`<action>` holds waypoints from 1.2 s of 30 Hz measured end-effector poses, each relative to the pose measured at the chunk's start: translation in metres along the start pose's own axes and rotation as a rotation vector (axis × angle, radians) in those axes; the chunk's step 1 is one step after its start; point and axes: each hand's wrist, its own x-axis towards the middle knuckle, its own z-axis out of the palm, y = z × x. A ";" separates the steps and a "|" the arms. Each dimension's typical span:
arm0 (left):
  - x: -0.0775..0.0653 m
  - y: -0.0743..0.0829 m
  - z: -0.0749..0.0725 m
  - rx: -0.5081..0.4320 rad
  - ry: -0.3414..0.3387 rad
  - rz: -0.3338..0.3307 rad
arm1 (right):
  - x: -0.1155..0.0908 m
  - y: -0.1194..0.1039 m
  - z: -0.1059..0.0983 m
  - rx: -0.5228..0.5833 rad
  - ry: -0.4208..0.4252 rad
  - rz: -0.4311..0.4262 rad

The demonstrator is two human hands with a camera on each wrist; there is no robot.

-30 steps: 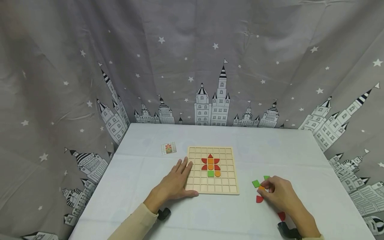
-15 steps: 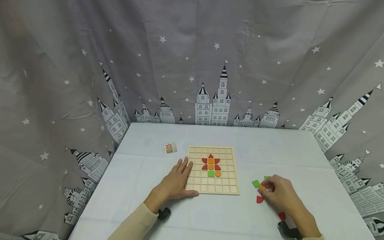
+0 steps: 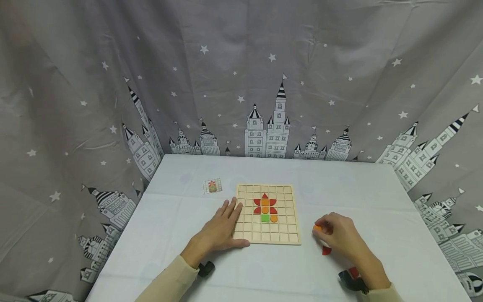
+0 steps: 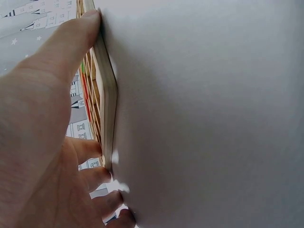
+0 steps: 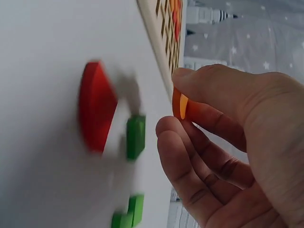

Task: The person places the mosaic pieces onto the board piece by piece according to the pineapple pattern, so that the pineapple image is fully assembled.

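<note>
My right hand [image 3: 341,235] pinches an orange round tile [image 5: 179,103] between thumb and fingers, held off the white tabletop to the right of the wooden grid board [image 3: 249,238]. Below that hand lie a red curved-edge tile [image 5: 97,107] and a green tile [image 5: 136,137], with more green [image 5: 135,209] at the view's bottom. My left hand [image 3: 215,232] spreads along the board's left side, fingertips on its edge and thumb at the near corner. Mid-board, a red, orange and green figure includes a green square [image 3: 265,218] with an orange disc [image 3: 273,218] beside it.
A small card [image 3: 212,186] printed with a coloured figure on a grid lies behind and left of the board. Another red tile [image 3: 354,272] lies by my right wrist, partly hidden. A grey castle-print curtain [image 3: 241,75] hangs behind the table.
My right hand has lifted the orange tile from among the loose pieces and moved left toward the board, now covering the green tiles in the head view. The left hand has stayed put.
</note>
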 end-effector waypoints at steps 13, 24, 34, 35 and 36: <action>0.001 -0.001 -0.001 -0.001 -0.001 0.003 | 0.039 -0.034 0.031 0.108 -0.067 -0.174; 0.001 -0.002 0.001 0.002 0.001 0.000 | 0.064 -0.060 0.059 0.128 -0.144 -0.231; 0.000 -0.001 0.000 0.013 0.006 0.006 | 0.081 -0.078 0.083 0.125 -0.164 -0.277; 0.000 -0.001 0.000 0.014 0.006 0.007 | 0.081 -0.079 0.085 0.124 -0.170 -0.274; 0.000 -0.001 0.000 0.015 0.006 0.009 | 0.082 -0.081 0.087 0.122 -0.175 -0.273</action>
